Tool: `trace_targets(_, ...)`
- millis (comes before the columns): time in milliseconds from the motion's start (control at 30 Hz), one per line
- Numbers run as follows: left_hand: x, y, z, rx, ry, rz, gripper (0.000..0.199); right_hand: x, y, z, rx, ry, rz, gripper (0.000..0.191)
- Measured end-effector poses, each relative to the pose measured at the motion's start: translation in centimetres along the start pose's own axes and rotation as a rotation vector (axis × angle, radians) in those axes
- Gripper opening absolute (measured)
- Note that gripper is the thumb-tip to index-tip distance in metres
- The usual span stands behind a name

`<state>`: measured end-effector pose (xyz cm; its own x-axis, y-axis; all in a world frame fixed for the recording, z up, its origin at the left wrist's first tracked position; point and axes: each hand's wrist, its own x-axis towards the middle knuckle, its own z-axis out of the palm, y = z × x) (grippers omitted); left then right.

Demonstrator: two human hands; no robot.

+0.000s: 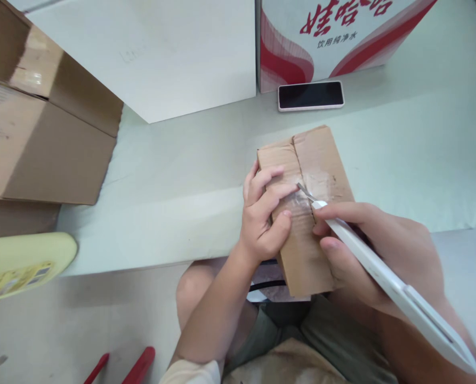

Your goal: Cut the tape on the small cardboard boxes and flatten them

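Observation:
A small brown cardboard box [313, 250] is tilted at the table's front edge, above my lap. Clear tape [321, 181] crosses the seam along its upper face. My left hand [264, 213] grips the box by its left side, thumb and fingertips resting on the taped face. In my right hand [381, 256] is a white utility knife [376, 264], closed in the fingers. Its thin metal blade points up and left and meets the tape by the seam, very close to my left index fingertip. The box's underside is hidden.
Behind the box, a phone [311, 96] lies by a red-and-white carton [321, 58]. A large white box [174, 64] stands at the back. Brown cartons [62, 144] and a pale yellow object [22, 261] are on the left. Red legs [139, 365] show on the floor.

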<state>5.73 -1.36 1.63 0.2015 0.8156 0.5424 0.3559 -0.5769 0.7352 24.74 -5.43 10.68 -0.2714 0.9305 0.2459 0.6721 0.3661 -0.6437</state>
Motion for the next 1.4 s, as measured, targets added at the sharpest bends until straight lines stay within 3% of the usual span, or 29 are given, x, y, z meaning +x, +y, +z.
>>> trace_targets(1400,0.05,0.05,0.06,0.047,0.008,0.017,0.04,0.15,-0.06,0.0,-0.019,0.01,-0.029,0.013)
